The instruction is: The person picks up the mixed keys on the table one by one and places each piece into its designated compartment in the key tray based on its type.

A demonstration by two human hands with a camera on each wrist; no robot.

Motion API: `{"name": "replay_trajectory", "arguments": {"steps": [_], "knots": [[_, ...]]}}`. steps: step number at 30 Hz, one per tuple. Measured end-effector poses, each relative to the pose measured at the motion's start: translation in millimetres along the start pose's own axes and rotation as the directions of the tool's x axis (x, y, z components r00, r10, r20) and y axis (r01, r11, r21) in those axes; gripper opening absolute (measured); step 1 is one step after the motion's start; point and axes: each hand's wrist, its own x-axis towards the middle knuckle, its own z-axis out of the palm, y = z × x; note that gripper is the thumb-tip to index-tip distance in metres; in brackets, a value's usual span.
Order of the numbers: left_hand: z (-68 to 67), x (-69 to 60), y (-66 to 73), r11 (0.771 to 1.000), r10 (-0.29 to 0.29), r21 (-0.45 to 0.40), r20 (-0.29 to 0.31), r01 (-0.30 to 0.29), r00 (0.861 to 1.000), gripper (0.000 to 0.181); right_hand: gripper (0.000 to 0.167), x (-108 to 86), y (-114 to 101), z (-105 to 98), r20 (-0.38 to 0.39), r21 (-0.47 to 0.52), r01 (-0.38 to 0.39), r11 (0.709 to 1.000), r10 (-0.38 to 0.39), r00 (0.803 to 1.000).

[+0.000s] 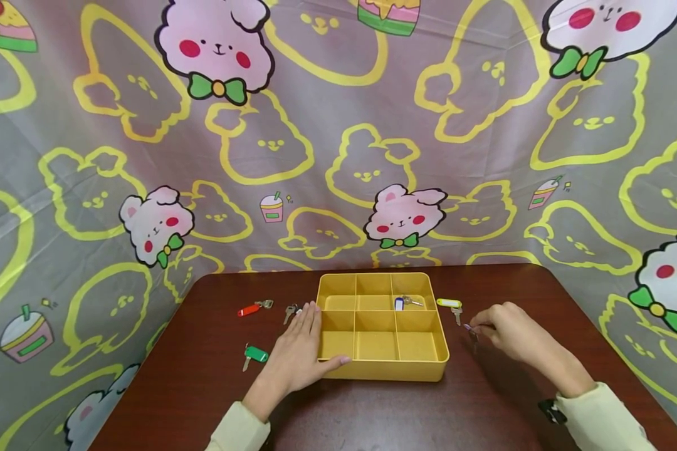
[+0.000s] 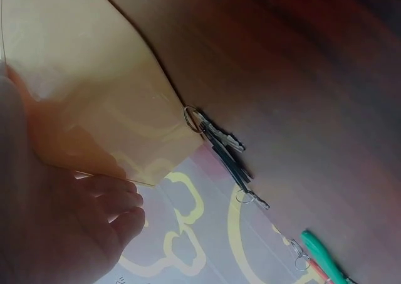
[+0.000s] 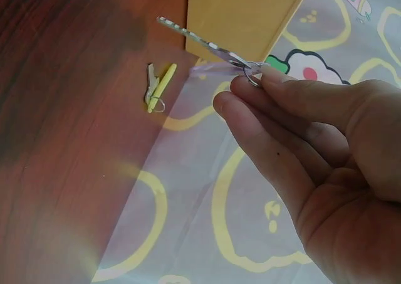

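A key with a purple tag on a metal ring hangs in the pinch of my right thumb and fingers. This right hand is over the table, right of a yellow six-compartment box. My left hand lies along the box's left wall with straight fingers, its thumb at the front left corner. Inside the back right compartment is a key with a blue-edged tag. Close to my left fingertips sits another key, its tag partly hidden behind them.
Between box and right hand lies a key with a yellow tag. Left of the box are a key with a red tag and one with a green tag. A patterned curtain rises behind the dark wooden table.
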Motion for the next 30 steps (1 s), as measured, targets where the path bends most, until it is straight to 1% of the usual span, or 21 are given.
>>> {"name": "replay_trajectory", "arguments": {"steps": [6,10,13,18,22,26,30], "knots": [[1.9,-0.3,-0.2,1.000,0.002,-0.003,-0.004,-0.002,1.000,0.117,0.017,2.7,-0.7,-2.1,-0.002,-0.027,0.025,0.999,-0.025,1.000],[1.9,-1.2,-0.4,1.000,0.000,-0.006,0.005,0.000,1.000,0.117,0.017,4.2,-1.7,-3.9,0.008,-0.037,0.035,0.999,-0.034,0.999],[1.6,-1.5,-0.7,1.000,-0.001,-0.005,0.007,0.001,1.000,0.117,0.018,5.1,-2.7,-5.0,-0.003,-0.033,0.042,0.999,-0.042,0.999],[0.9,-0.9,-1.1,1.000,0.002,-0.002,0.007,-0.002,1.000,0.118,0.018,6.3,-6.3,-7.4,-0.040,0.009,0.019,1.000,-0.019,0.999],[0.9,-0.6,-1.3,1.000,0.005,-0.002,0.006,-0.005,1.000,0.117,0.017,8.4,-9.7,-11.2,-0.063,0.055,-0.019,0.998,0.022,0.998],[0.8,-0.6,-1.3,1.000,0.005,-0.002,0.005,-0.005,1.000,0.118,0.016,11.0,-13.5,-15.6,-0.079,0.119,-0.056,0.991,0.065,0.995],[0.5,-0.8,-1.0,1.000,0.004,-0.006,0.001,-0.004,1.000,0.118,0.016,13.7,-17.6,-17.9,-0.101,0.174,-0.064,0.983,0.082,0.992]]}}
